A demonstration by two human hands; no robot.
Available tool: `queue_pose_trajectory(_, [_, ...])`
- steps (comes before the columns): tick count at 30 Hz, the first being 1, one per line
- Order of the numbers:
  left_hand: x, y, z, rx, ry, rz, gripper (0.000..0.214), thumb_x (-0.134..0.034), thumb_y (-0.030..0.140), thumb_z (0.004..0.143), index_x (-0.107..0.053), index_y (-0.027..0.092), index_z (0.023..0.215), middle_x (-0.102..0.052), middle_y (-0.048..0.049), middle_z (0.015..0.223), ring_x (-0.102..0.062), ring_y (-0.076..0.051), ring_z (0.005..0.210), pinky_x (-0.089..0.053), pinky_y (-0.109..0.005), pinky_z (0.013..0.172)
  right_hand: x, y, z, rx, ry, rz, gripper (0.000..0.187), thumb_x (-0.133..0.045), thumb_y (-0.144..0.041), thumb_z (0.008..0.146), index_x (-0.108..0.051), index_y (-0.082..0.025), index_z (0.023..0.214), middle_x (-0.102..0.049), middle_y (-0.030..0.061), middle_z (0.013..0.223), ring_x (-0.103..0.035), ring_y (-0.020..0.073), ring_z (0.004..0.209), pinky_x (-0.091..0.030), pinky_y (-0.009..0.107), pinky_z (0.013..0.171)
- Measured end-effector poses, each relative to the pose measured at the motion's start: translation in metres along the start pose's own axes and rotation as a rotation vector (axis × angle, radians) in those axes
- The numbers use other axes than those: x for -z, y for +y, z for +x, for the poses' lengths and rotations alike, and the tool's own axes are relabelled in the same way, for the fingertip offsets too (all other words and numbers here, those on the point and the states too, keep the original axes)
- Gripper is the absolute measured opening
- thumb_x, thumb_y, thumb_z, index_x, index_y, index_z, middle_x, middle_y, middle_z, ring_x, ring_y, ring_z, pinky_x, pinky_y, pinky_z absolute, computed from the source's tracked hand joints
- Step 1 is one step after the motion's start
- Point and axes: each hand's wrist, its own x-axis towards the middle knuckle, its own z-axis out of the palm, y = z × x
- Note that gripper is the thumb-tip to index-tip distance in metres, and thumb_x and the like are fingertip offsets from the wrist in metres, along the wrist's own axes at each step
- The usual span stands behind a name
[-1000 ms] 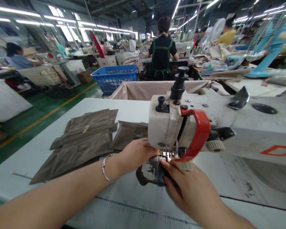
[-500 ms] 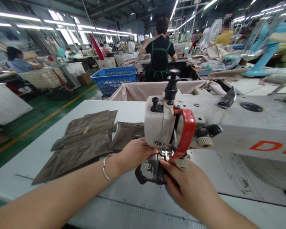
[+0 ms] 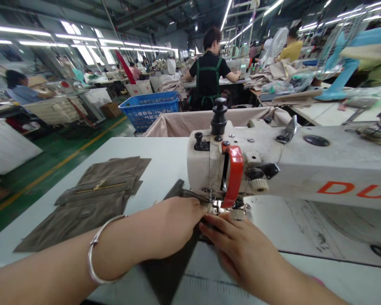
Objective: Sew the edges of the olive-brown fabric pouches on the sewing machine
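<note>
A white sewing machine (image 3: 273,169) with a red guard (image 3: 233,176) stands on the white table (image 3: 165,154). An olive-brown fabric piece (image 3: 174,258) lies under its needle and runs back toward me. My left hand (image 3: 169,226), a silver bangle on its wrist, rests closed on the fabric and pinches its edge just left of the presser foot. My right hand (image 3: 233,248) presses the same fabric from the right, fingers together and pointing at the needle. The needle area is partly hidden by my fingers.
A stack of olive fabric panels with a brass zipper (image 3: 92,199) lies on the table's left. Behind the table hangs a beige cloth bin (image 3: 190,120), then a blue plastic basket (image 3: 149,108). A person in black with a green apron (image 3: 212,72) works beyond; a blue fan (image 3: 343,55) stands right.
The fabric piece that lay flat behind the machine head is now pulled under the needle and toward me. Both hands came together on it. The view shifted, so the machine sits further left.
</note>
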Motion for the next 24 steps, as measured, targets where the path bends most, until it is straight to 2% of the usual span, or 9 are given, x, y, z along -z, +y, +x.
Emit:
queue_pose_trajectory(3, [0.022,0.009,0.009,0.039,-0.183,-0.192,0.028,-0.057,0.012,0.09,-0.065,0.023,0.114,-0.074,0.0007,0.107,-0.071,-0.018,0.093,-0.055,-0.024,0.08,0.004,-0.004,0.001,-0.037,-0.049,0.035,0.046,-0.054,-0.012,0.081,-0.06,-0.023,0.126,-0.057,0.0057,0.136,-0.048,0.0303,0.125,-0.043,0.053,0.104])
queue_pose_trajectory(5, [0.024,0.01,0.012,0.043,-0.153,-0.225,0.019,-0.055,0.021,0.096,-0.068,0.024,0.11,-0.075,0.0014,0.105,-0.071,-0.017,0.092,-0.055,-0.024,0.081,0.005,-0.005,0.0,-0.045,-0.046,0.063,0.037,-0.056,-0.012,0.081,-0.063,-0.023,0.116,-0.061,0.0049,0.129,-0.05,0.0292,0.121,-0.044,0.051,0.102])
queue_pose_trajectory(9, [-0.007,0.011,0.003,0.019,0.045,-0.076,0.028,-0.046,0.019,0.1,-0.063,0.016,0.123,-0.068,-0.0065,0.122,-0.061,-0.021,0.117,-0.046,-0.034,0.105,0.006,-0.006,-0.001,-0.025,-0.014,0.104,0.022,-0.06,-0.011,0.08,-0.065,-0.022,0.099,-0.067,0.0025,0.112,-0.055,0.0245,0.11,-0.046,0.043,0.098])
queue_pose_trajectory(12, [-0.036,0.012,-0.01,-0.041,0.074,0.063,0.037,-0.043,0.01,0.098,-0.055,0.009,0.132,-0.061,-0.0111,0.134,-0.051,-0.024,0.13,-0.037,-0.038,0.115,0.004,-0.006,-0.002,0.004,0.0,0.091,0.022,-0.062,-0.01,0.079,-0.066,-0.02,0.099,-0.068,0.003,0.111,-0.057,0.0245,0.11,-0.047,0.041,0.096])
queue_pose_trajectory(14, [-0.048,0.009,-0.015,-0.046,0.057,0.101,0.044,-0.041,0.004,0.095,-0.048,0.008,0.139,-0.055,-0.0106,0.142,-0.043,-0.023,0.138,-0.033,-0.038,0.118,0.003,-0.006,-0.002,0.005,-0.001,0.069,0.023,-0.063,-0.011,0.079,-0.066,-0.019,0.1,-0.068,0.0035,0.112,-0.058,0.0251,0.109,-0.048,0.042,0.095])
queue_pose_trajectory(16, [-0.053,0.006,-0.015,-0.034,0.055,0.096,0.049,-0.04,0.002,0.094,-0.043,0.009,0.142,-0.051,-0.0104,0.146,-0.038,-0.022,0.141,-0.031,-0.038,0.12,0.001,-0.006,-0.002,-0.007,-0.004,0.045,0.023,-0.063,-0.011,0.079,-0.066,-0.019,0.101,-0.068,0.0039,0.111,-0.059,0.0251,0.105,-0.049,0.042,0.092])
queue_pose_trajectory(19, [-0.052,0.001,-0.012,-0.017,0.106,0.045,0.047,-0.041,0.002,0.093,-0.046,0.009,0.14,-0.053,-0.0121,0.144,-0.039,-0.021,0.141,-0.033,-0.038,0.12,0.0,-0.004,-0.003,-0.033,-0.005,0.02,0.024,-0.061,-0.01,0.079,-0.066,-0.019,0.101,-0.068,0.0046,0.113,-0.059,0.0257,0.105,-0.049,0.043,0.092])
queue_pose_trajectory(22, [-0.05,0.002,-0.015,0.021,0.123,-0.004,0.045,-0.042,0.005,0.096,-0.046,0.011,0.14,-0.051,-0.0125,0.146,-0.039,-0.02,0.142,-0.036,-0.04,0.119,0.007,-0.003,-0.003,-0.061,0.009,0.021,0.03,-0.059,-0.009,0.079,-0.064,-0.021,0.105,-0.064,0.0035,0.125,-0.056,0.0257,0.115,-0.044,0.044,0.101])
queue_pose_trajectory(24, [-0.048,0.008,-0.027,0.096,0.127,-0.029,0.047,-0.043,0.012,0.099,-0.04,0.016,0.145,-0.046,-0.0095,0.151,-0.037,-0.02,0.143,-0.038,-0.041,0.118,0.013,-0.004,-0.004,-0.046,-0.004,0.032,0.033,-0.06,-0.01,0.08,-0.063,-0.024,0.109,-0.062,0.0013,0.131,-0.052,0.0235,0.123,-0.04,0.041,0.106])
